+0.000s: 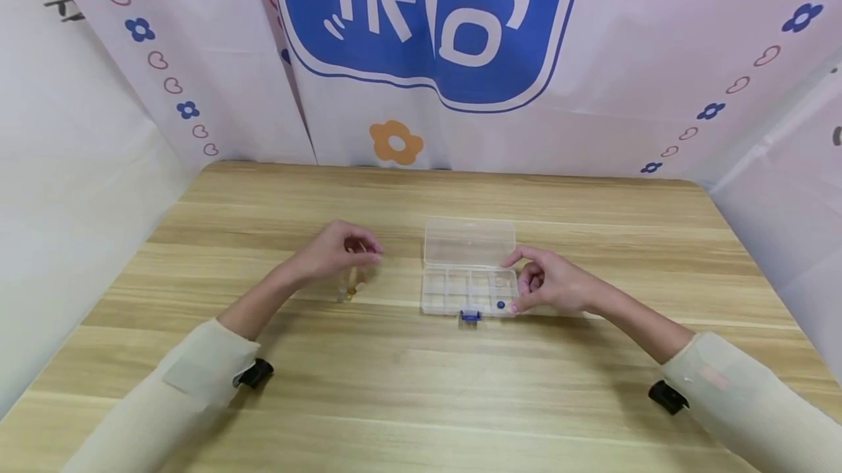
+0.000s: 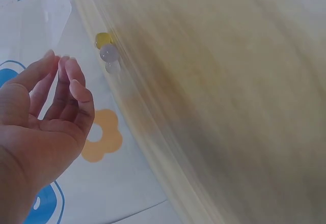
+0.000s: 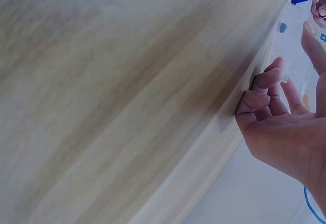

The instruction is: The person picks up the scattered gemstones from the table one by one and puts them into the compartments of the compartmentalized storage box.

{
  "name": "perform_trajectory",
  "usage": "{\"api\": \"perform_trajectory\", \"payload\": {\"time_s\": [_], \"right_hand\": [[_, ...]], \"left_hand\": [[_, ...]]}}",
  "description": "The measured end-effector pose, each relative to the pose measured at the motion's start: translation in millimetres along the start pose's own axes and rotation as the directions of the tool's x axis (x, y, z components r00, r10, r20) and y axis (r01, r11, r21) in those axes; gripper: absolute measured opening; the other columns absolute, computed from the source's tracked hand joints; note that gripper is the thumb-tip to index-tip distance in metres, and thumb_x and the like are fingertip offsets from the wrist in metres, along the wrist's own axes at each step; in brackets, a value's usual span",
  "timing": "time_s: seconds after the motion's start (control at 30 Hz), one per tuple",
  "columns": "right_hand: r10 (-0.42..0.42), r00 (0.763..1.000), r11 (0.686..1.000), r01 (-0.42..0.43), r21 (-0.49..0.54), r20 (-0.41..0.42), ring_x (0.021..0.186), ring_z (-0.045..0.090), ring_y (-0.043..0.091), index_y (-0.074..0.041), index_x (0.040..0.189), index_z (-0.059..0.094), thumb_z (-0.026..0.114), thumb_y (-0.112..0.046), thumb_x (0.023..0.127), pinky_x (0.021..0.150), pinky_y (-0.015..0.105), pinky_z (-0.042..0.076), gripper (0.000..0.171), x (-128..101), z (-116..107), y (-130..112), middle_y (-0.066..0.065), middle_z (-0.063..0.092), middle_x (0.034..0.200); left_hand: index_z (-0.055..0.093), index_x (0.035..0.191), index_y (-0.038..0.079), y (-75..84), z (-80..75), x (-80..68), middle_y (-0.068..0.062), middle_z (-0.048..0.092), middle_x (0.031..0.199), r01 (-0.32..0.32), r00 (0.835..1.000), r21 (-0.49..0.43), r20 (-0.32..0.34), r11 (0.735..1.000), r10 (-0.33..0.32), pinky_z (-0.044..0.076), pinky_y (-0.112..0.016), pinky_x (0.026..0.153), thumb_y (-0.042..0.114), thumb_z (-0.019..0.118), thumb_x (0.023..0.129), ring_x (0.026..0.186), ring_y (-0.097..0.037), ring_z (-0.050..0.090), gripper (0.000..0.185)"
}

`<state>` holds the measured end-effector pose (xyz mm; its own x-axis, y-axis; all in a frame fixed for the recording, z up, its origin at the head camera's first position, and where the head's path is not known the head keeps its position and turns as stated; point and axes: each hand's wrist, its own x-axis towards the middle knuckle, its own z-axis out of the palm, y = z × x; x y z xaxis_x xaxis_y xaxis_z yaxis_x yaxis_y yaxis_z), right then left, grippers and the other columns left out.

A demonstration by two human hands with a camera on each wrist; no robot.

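In the head view a clear plastic compartment box (image 1: 457,290) lies on the table, its transparent lid (image 1: 470,242) folded back. A dark blue bead (image 1: 501,305) sits in the front right compartment. My right hand (image 1: 552,281) holds the box at its right side, thumb by the front corner, index finger at the lid's hinge end. Left of the box, my left hand (image 1: 343,248) hovers with loosely bent fingers, nothing visible between them. Beneath it are small beads: a yellow one (image 2: 103,40), a pale purple one (image 2: 108,53) and a clear one (image 2: 113,67).
The box's blue latch (image 1: 470,316) faces the front. A wooden table (image 1: 421,392) spans the scene, with a printed white cloth (image 1: 566,137) hanging behind it and more cloth at both sides. Black wrist mounts (image 1: 255,373) sit on both sleeves.
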<state>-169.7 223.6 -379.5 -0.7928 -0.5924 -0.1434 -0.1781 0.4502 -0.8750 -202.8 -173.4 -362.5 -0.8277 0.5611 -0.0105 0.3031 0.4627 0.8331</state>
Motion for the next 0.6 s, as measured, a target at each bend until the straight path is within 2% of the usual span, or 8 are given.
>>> {"api": "perform_trajectory", "payload": {"time_s": [0.17,0.4,0.6], "right_hand": [[-0.001,1.0,1.0,0.001,-0.003,0.003,0.069,0.053,0.013,0.009,0.133,0.05,0.086,-0.002,0.083,0.065,0.022,0.047,0.062,0.2,0.3,0.2,0.006,0.062,0.078],[0.002,1.0,1.0,-0.002,-0.014,0.001,0.069,0.053,0.013,0.009,0.133,0.051,0.086,-0.002,0.082,0.065,0.022,0.046,0.062,-0.1,-0.1,-0.2,0.006,0.062,0.078],[0.005,1.0,1.0,-0.005,-0.014,-0.001,0.07,0.053,0.014,0.009,0.133,0.051,0.086,-0.003,0.082,0.065,0.022,0.047,0.063,-0.2,-0.2,-0.2,0.006,0.062,0.078]], "left_hand": [[0.073,0.108,-0.008,-0.8,-1.6,0.0,-0.018,0.072,0.096,0.023,1.0,0.017,-0.005,1.0,-0.023,0.052,-0.027,0.064,0.002,0.071,0.097,0.076,-0.033,0.064,0.015],[0.072,0.108,-0.011,-3.7,-7.1,-0.2,-0.021,0.071,0.095,0.023,0.999,0.028,-0.026,0.999,-0.023,0.052,-0.027,0.064,0.002,0.072,0.096,0.074,-0.03,0.064,0.018],[0.071,0.107,-0.012,-8.8,-9.2,-0.8,-0.02,0.071,0.093,0.037,0.999,0.037,-0.008,0.999,-0.037,0.051,-0.024,0.062,-0.003,0.072,0.094,0.073,-0.027,0.063,0.016]]}}
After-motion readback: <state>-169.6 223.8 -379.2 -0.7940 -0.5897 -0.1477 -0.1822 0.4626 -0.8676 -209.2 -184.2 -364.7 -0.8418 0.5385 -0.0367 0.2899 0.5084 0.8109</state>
